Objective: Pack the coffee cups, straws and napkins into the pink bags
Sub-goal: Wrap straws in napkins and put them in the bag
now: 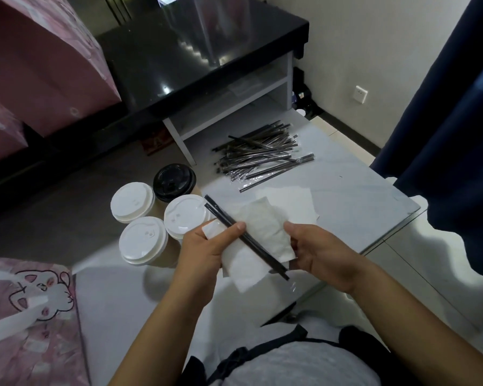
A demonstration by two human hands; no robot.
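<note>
My left hand (207,247) grips two black wrapped straws (236,232) laid across a white napkin (262,232), thumb on top. My right hand (315,247) holds the napkin's right edge. Both hover above the glass table. Left of my hands stand several coffee cups: three with white lids (144,239) and one with a black lid (174,181). A loose pile of wrapped black straws (260,151) lies on the table further back. More white napkins (293,206) lie flat under my hands. A pink bag with a cat drawing (31,324) lies at the lower left.
The white glass table (354,201) ends at an edge on the right. Large pink bags (39,68) stand at the upper left. A black-topped cabinet (195,59) with white shelves stands behind. A dark blue curtain (452,135) hangs at the right.
</note>
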